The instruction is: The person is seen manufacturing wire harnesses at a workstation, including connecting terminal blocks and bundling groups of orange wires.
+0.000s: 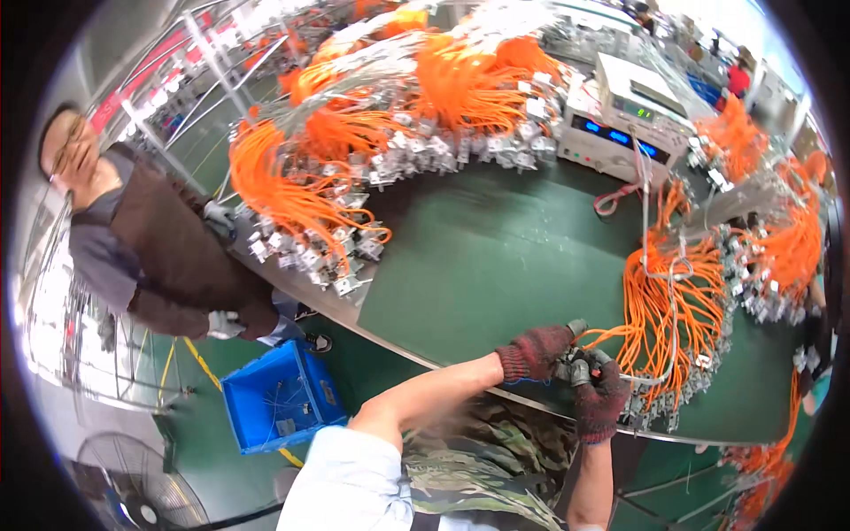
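Observation:
My left hand (537,353), in a dark red knit glove with grey fingertips, is closed at the near edge of the green-topped table. Beside it my right hand (602,400), gloved alike, is closed too. Their fingers meet around the metal connector of an orange cable (604,334), which runs right into a large bundle of orange cables (673,301). The fingers cover most of the connector. A pale lead (645,212) comes down from the instruments over this bundle and loops toward my right hand; whether that hand also grips it is unclear.
White bench instruments (620,119) with lit displays stand at the back. Heaps of orange cables (292,190) with metal ends line the table's far left, and more (788,230) lie at right. A person in a brown apron (168,230) stands left, near a blue bin (282,398) and a fan (133,487).

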Demonstrator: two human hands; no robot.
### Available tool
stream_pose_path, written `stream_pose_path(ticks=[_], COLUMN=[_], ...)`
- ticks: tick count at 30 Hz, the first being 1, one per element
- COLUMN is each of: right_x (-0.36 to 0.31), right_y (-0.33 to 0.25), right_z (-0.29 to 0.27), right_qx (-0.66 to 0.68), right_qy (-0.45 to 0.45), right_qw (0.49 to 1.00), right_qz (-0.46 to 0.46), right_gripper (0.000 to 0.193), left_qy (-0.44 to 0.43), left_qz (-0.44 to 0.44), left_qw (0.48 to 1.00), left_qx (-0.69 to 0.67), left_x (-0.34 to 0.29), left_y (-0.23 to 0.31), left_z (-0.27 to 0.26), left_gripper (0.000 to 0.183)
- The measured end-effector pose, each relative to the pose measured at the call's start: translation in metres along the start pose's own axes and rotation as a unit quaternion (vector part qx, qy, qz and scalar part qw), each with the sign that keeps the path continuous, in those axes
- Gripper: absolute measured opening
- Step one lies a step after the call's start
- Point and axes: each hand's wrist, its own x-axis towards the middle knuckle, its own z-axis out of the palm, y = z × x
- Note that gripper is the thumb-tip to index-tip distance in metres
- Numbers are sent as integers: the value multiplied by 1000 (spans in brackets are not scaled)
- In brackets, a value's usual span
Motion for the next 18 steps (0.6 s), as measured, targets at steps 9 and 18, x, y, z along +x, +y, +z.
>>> stream_pose_path(ticks=[9, 18], right_x=[1, 39], right_y=[-8, 11], right_z=[-3, -128], right_qx=[162, 325], right_qy=[26, 225], right_qw=[985, 919], right_qz=[49, -1], right_gripper=[23, 27], left_qy=[24, -34], left_qz=[23, 115], left_qw=[999, 991], left_qx=[18, 64], left_x=[-12, 5], left_y=[6, -16], left_z=[-1, 12], left_gripper=[64, 43])
